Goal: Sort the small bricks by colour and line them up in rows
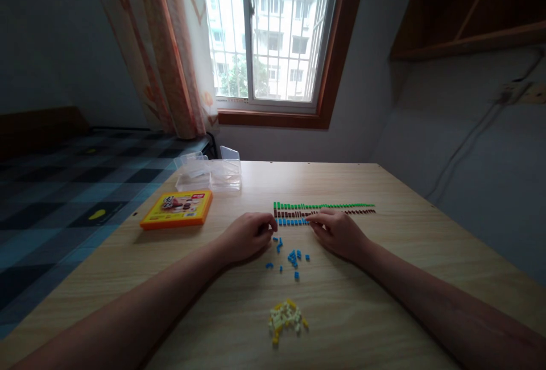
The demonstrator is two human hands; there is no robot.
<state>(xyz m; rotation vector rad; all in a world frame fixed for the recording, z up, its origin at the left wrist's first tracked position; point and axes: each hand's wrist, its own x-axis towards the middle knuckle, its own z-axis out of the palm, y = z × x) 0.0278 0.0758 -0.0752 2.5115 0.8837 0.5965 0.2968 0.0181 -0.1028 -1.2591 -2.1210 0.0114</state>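
Note:
Three lines of tiny building bricks run across the table: a green row (294, 206), a dark brown row (288, 214) and a shorter blue row (292, 222). My left hand (249, 237) rests by the left end of the blue row, its fingers curled in; whatever lies inside them is hidden. My right hand (339, 234) reaches over the brown row, its fingertips closed at the last blue brick at the row's right end. Between my hands and nearer to me lie loose blue bricks (293, 258), several of them bunched together.
A pile of cream and yellow bricks (285, 317) lies closer to me. An orange-and-yellow box (178, 209) and clear plastic containers (226, 175) stand at the left of the wooden table (362, 307). A bed (98, 171) is beyond the left edge, a window behind.

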